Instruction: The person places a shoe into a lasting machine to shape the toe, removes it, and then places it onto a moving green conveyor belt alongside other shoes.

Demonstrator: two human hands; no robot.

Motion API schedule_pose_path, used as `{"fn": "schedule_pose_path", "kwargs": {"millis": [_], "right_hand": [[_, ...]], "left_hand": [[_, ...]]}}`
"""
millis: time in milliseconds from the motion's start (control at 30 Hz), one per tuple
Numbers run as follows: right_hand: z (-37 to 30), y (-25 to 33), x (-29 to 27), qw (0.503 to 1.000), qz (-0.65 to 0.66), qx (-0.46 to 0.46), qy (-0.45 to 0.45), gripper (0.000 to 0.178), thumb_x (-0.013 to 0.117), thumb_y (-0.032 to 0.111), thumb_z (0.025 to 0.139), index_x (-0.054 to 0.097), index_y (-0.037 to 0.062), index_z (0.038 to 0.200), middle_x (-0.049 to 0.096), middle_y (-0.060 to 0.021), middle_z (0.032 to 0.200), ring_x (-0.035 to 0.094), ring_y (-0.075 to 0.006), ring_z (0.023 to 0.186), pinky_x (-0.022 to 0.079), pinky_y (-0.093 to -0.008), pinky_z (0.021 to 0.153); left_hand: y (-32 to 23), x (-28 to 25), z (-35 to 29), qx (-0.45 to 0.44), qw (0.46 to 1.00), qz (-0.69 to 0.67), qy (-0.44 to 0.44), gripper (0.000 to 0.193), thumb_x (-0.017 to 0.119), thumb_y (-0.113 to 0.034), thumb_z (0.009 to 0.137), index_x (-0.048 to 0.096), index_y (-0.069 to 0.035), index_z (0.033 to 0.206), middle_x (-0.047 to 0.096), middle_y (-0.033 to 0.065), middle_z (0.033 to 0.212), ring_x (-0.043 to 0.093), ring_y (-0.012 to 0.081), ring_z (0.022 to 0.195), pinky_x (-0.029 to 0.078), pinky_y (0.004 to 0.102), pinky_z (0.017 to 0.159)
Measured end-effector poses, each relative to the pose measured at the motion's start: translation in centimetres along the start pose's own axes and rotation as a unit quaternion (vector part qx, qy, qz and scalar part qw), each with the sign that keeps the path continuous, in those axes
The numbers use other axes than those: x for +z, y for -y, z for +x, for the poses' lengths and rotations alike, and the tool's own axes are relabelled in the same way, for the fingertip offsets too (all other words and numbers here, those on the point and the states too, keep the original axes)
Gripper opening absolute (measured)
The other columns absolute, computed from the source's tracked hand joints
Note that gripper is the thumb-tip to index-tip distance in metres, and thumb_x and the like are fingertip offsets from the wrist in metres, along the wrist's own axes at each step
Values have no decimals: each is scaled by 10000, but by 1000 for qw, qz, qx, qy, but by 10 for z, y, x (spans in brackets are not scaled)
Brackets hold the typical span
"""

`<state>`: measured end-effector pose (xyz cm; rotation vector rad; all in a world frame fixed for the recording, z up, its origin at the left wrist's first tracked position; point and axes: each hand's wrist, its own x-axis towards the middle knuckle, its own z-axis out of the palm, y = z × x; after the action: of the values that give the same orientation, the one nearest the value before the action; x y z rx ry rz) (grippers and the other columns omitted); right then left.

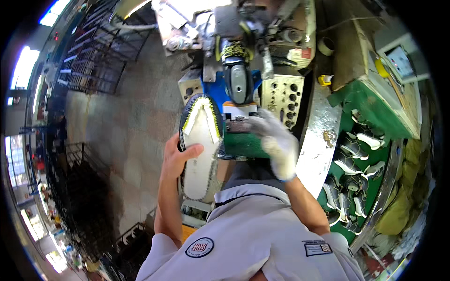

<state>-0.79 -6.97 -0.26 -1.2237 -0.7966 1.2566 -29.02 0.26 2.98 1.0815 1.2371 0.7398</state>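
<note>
A shoe upper on its last is in my bare left hand, bottom side facing up. The thumb presses across the pale insole and the fingers wrap the dark side. Its toe points away from me, with a yellow-green edge and a whitish V-shaped band around it. My right hand, in a white glove, is at the front of a machine, right of the shoe upper. Its fingers reach left by a metal block and are blurred, so their grip does not show. Above stands the machine's dark, rounded shoe-shaped part.
Control panels with knobs flank the machine. On the right, several grey shoes with white soles lie in a green-lined tray beside a metal ledge. A green-and-wood box stands behind. Metal racks stand at the left.
</note>
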Motion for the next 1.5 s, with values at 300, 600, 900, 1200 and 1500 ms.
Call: {"fn": "schedule_pose_path", "kwargs": {"millis": [300, 600, 900, 1200, 1500], "right_hand": [[0, -1, -60, 967, 250, -2, -42, 441, 654, 323, 912, 664, -26, 1181, 690, -36, 986, 613, -99, 889, 495, -266, 797], [-221, -121, -331, 906, 188, 68, -373, 343, 591, 273, 974, 704, 7, 1160, 736, -72, 1045, 678, -178, 975, 523, -303, 916], [-494, -184, -454, 529, -330, 625, -470, 1137, 745, 761, 703, 467, -94, 1399, 612, -243, 1368, 653, -346, 1189, 533, -383, 948], [-452, -317, -443, 640, 237, 157, -714, 451, 815, 82, 759, 687, 1, 1184, 738, -107, 988, 708, -252, 859, 582, -414, 836], [-277, -108, -347, 866, 418, -13, -274, 735, 850, 247, 664, 586, -27, 1293, 703, -148, 1117, 712, -268, 960, 600, -421, 880]], "left_hand": [[-3, 200, 20, 13, 993, -65, 101, 427, 597, -416, 1014, 672, 4, 1036, 604, -31, 912, 513, 81, 813, 426, 262, 742], [23, 260, 30, 381, 859, 340, 33, 373, 559, -282, 1057, 656, 19, 1255, 674, 148, 1195, 638, 246, 1063, 504, 381, 938], [18, 115, 216, 272, 859, 399, -169, 634, 829, -449, 825, 667, 31, 1207, 724, 180, 1149, 689, 300, 1014, 526, 419, 896], [-3, 45, 275, 121, 774, 581, -220, 517, 809, -450, 838, 763, 17, 1055, 760, 117, 1000, 671, 261, 810, 529, 401, 842], [-12, 16, 176, 17, 877, 480, 34, 529, 701, -12, 888, 539, 80, 1383, 609, 210, 1363, 583, 248, 1243, 463, 370, 1033]]}}
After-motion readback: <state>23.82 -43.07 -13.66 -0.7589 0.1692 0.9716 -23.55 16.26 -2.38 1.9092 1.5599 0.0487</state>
